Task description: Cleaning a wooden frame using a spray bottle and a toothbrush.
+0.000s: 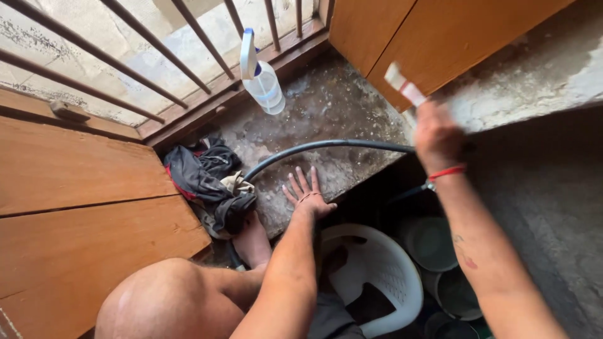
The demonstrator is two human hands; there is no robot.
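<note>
The left hand (306, 196) lies palm down on the rough concrete ledge (326, 107), its fingers (300, 182) spread wide and flat, holding nothing. A black hose (314, 148) arcs across the ledge just beyond those fingertips, close but apart from them, and runs from the bundle of dark clothing (210, 182) on the left towards the right hand.

The right hand (436, 135) is raised above the ledge's edge, blurred by motion, with the fingers closed around a small pale rectangular object with a pink band (404, 85) that projects above the fist. What the object is cannot be determined. A red cord (447, 171) circles the right wrist. The hose passes behind or beside this hand; contact cannot be confirmed.

Surface: the ledge is stained, pitted grey concrete, with a darker concrete wall (546, 188) dropping away on the right. A clear plastic spray bottle with a white and blue trigger head (260, 75) stands upright at the far edge against a barred window (125, 56). Wooden panels (75, 207) flank the left side, and a wooden cabinet door (408, 31) hangs above right.

Below the ledge sit a white plastic chair (383, 270) and several round dark basins (433, 242). The person's bare knee (157, 301) occupies the lower foreground.
</note>
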